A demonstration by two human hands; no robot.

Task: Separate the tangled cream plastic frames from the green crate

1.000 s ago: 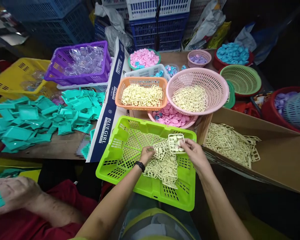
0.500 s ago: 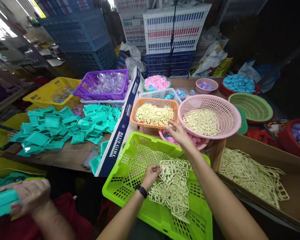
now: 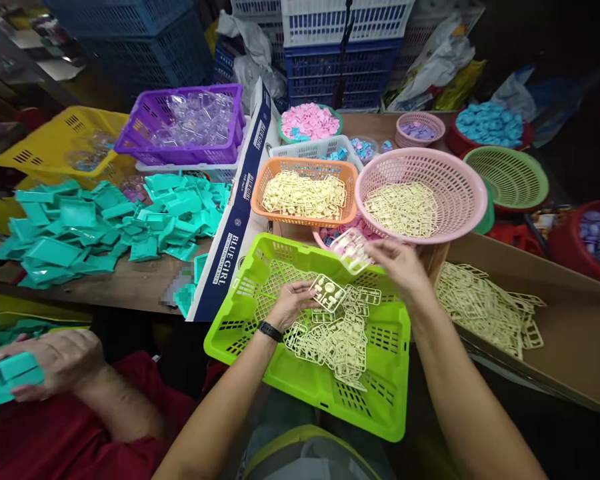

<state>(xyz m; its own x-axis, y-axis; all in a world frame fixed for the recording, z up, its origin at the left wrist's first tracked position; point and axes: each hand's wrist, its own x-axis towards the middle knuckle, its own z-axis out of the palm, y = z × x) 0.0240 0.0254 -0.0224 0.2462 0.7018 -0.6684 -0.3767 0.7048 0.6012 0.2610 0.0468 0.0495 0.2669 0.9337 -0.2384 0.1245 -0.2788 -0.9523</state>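
The left hand [image 3: 291,304] is pinching a cream frame [image 3: 328,293] over the green basket [image 3: 291,373], where more cream frames [image 3: 337,343] are lying in a heap. The right hand [image 3: 399,264] is gripping another frame [image 3: 351,251], a bit blurry, above the basket's far edge. Behind, an orange basket [image 3: 287,215] and a round pink basket [image 3: 461,193] are sitting side by side, both holding cream pieces [image 3: 303,193].

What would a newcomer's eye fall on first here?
Most likely the lime-green basket in the lower middle, with a pile of cream frames inside. The left hand holds one frame, the right hand another. Next, perhaps the turquoise heap, left of the BLUE GIRL cardboard.
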